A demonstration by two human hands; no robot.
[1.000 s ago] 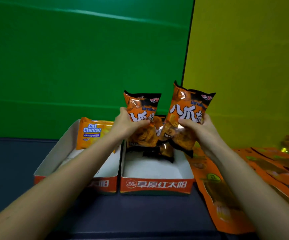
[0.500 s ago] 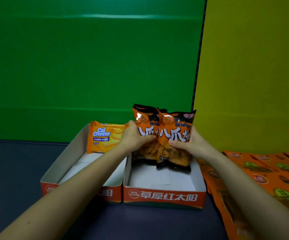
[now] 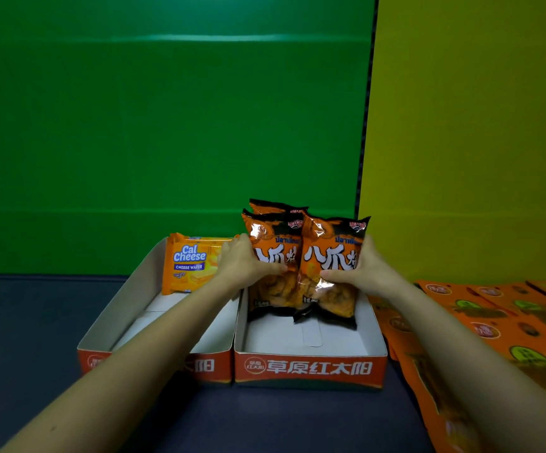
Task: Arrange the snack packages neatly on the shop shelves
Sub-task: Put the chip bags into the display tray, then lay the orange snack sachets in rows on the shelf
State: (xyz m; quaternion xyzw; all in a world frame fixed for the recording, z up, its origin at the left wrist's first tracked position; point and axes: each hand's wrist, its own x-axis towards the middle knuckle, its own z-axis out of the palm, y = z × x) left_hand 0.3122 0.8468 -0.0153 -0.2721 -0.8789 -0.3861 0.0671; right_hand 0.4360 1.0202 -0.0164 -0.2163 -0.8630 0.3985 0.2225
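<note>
Your left hand & right hand each grip a chip bag upright in the tray; pouches right of your hands are left to sort.

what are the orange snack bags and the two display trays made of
Orange snack bags: glossy plastic film by the look; glare streaks and crinkles near the top seams. The left hand and right hand press them upright.
Display trays: likely thin printed cardboard; matte white inside, orange print outside, a folded flap in the floor.

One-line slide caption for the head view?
Both hands, left and right, stand orange-and-black snack bags upright in the right-hand orange-fronted cardboard tray.
</note>
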